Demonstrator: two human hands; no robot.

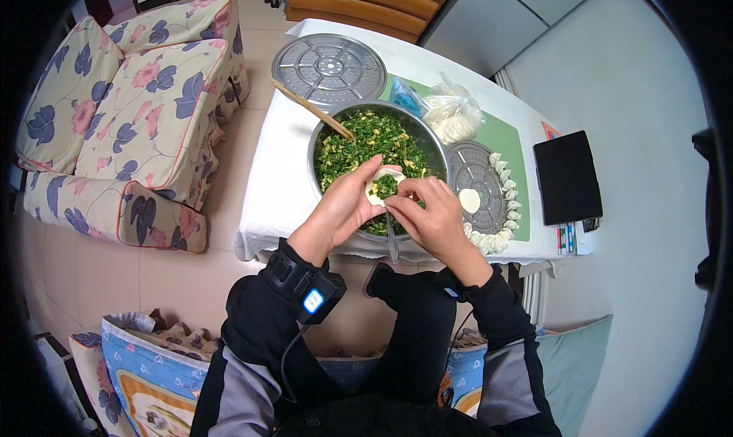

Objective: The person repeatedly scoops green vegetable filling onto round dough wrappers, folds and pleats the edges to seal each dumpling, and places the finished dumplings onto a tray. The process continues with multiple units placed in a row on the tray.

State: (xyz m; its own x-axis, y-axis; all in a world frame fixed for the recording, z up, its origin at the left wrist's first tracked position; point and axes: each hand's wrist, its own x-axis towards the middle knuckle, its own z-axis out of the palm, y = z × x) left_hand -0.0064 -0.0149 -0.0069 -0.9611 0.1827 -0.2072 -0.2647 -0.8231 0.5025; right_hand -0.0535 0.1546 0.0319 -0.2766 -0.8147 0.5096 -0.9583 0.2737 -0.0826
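Observation:
My left hand point(343, 204) cradles a round dough wrapper point(373, 197) with chopped green and yellow filling point(384, 186) on it, above a large metal bowl point(438, 151). The fingertips of my right hand point(430, 214) pinch the wrapper's near right edge. More of the same filling point(372, 136) fills the bowl, where a pair of wooden chopsticks point(315, 109) leans over the far left rim. A metal spoon point(392, 239) shows at the near side of the bowl, its other end hidden by my hands. Right of the bowl, a perforated steamer plate point(480, 171) bears a loose wrapper point(469, 200) and a curved row of dumplings point(509, 195).
Behind the bowl lies another steamer plate point(329, 68), with a bag of dough wrappers point(454, 113) and a blue packet point(408, 96) to its right. A black tablet point(568, 178) lies near the table's right end, beside the wall. A flowered sofa point(143, 105) stands at left.

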